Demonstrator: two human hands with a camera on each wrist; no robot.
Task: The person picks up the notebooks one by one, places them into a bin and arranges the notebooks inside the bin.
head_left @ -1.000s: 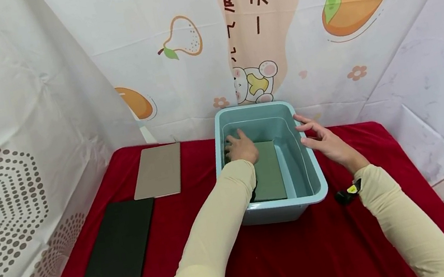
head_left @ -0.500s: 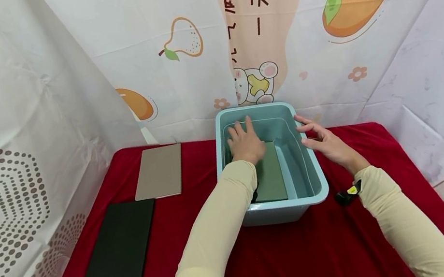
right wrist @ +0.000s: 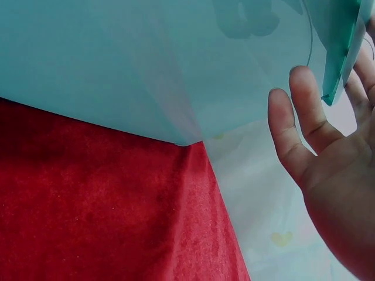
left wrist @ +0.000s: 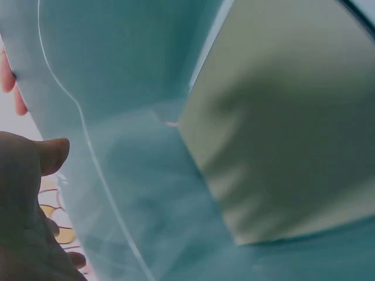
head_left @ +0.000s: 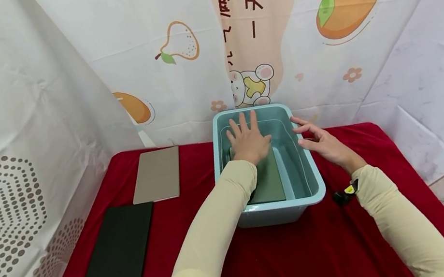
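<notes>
In the head view, the tub (head_left: 277,205) stands on the red cloth (head_left: 312,255), just right of the frame's centre. The green book (head_left: 270,177) lies inside, toward the tub's left side, and a strip of tub floor shows to its right. The left hand (head_left: 250,142) is over the book's far part, its fingers spread toward the back wall and its grip wide. The right hand (head_left: 329,144) is at the right rim, thumb and fingers apart in a loose curve; I cannot tell whether they touch it. A black device (head_left: 345,193) with a yellow label sits at that wrist. Left of centre lies the grey book (head_left: 157,174), with the black book (head_left: 118,246) below it, toward the lower left. The printed backdrop (head_left: 120,33) fills the upper frame.

In the left wrist view, the green book fills the right half, a soft shadow across it. The left hand shows at lower left, its thumb apart from the book.

In the right wrist view, the tub's outer wall spans the top, with cloth at lower left. The right hand rises along the right edge, fingers extended beside the rim.
</notes>
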